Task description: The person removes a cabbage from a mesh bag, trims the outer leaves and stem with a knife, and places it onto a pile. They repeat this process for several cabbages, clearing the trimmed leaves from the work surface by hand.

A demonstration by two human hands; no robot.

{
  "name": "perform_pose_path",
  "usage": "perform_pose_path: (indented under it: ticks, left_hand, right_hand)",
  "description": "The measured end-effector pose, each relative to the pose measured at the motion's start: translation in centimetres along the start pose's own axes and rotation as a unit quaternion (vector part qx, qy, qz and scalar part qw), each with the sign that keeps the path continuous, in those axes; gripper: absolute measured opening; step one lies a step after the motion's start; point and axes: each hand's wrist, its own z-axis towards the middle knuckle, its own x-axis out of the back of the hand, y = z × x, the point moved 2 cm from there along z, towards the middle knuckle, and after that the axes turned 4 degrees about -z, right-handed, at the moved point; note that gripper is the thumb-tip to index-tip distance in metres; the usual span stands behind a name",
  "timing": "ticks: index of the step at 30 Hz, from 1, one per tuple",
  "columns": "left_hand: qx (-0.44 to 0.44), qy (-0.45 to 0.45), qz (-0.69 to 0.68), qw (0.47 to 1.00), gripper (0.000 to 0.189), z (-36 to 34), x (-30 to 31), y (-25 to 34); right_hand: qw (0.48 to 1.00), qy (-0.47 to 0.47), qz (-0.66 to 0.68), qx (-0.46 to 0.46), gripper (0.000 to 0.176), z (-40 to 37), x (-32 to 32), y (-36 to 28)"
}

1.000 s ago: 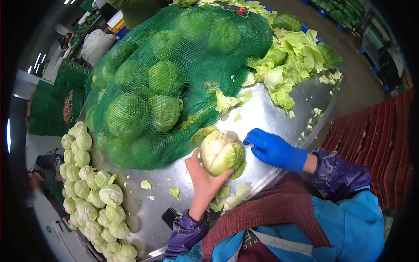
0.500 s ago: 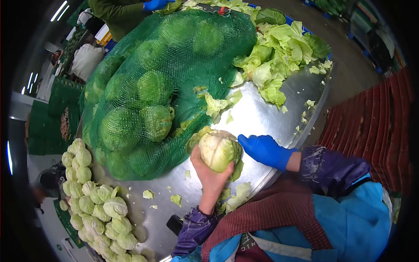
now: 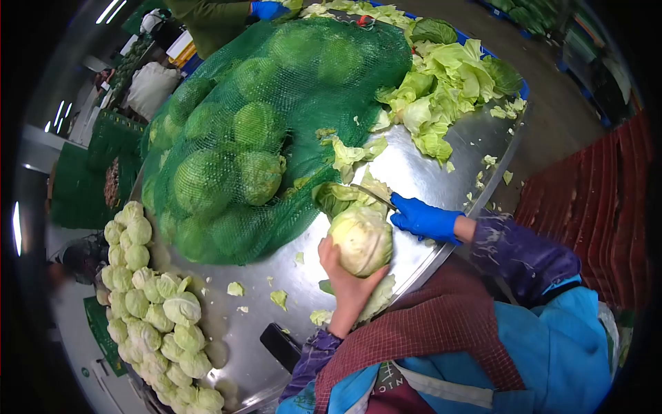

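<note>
My bare left hand (image 3: 350, 283) cups a pale cabbage (image 3: 360, 241) from below, over the metal table (image 3: 258, 293). In my blue-gloved right hand (image 3: 424, 218) is a knife (image 3: 374, 196), its blade pointing left above the cabbage. Loose outer leaves (image 3: 338, 199) lie against the blade and the cabbage's upper side. Left of the cabbage, a green mesh bag (image 3: 303, 131) holds several whole cabbages.
Several trimmed cabbages (image 3: 158, 310) are piled at the lower left. Loose leaves (image 3: 441, 90) are heaped at the upper right. A dark object (image 3: 281, 345) lies by the near edge. Another person's blue-gloved hand (image 3: 269, 10) is at the far side. Red crates (image 3: 593, 207) stand right.
The cabbage has turned in my left hand and moved slightly right and down. Outer leaves have come away from its top. The knife blade now shows; my right hand has shifted slightly right.
</note>
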Motion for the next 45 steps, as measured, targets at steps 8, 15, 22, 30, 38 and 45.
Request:
perform_pose_path:
  ticks: [8,15,22,30,38,45]
  left_hand:
    - [0.469,0.078,-0.323,0.818,0.081,-0.3,4.2,1.0]
    - [0.43,0.108,-0.485,0.754,0.07,-1.6,4.8,-1.2]
    - [0.389,0.018,-0.52,0.76,0.08,1.2,2.6,0.9]
    - [0.403,0.019,-0.376,0.834,0.084,3.3,0.6,1.1]
    - [0.314,0.006,-0.209,0.926,0.082,1.8,-0.5,-0.5]
    - [0.333,-0.169,-0.384,0.844,0.084,4.0,3.8,-1.4]
  right_hand:
    - [0.98,-0.1,0.142,0.102,0.069,-2.9,-4.6,-6.0]
    - [0.988,0.089,-0.089,0.089,0.044,0.5,-0.5,-3.4]
    - [0.93,0.238,-0.279,-0.021,0.053,1.3,3.3,-3.0]
    - [0.943,0.181,-0.209,0.185,0.053,-4.8,-1.7,-7.0]
    - [0.926,0.28,-0.195,0.163,0.047,0.0,0.0,-5.3]
    - [0.969,0.221,-0.081,0.082,0.04,5.0,1.8,0.3]
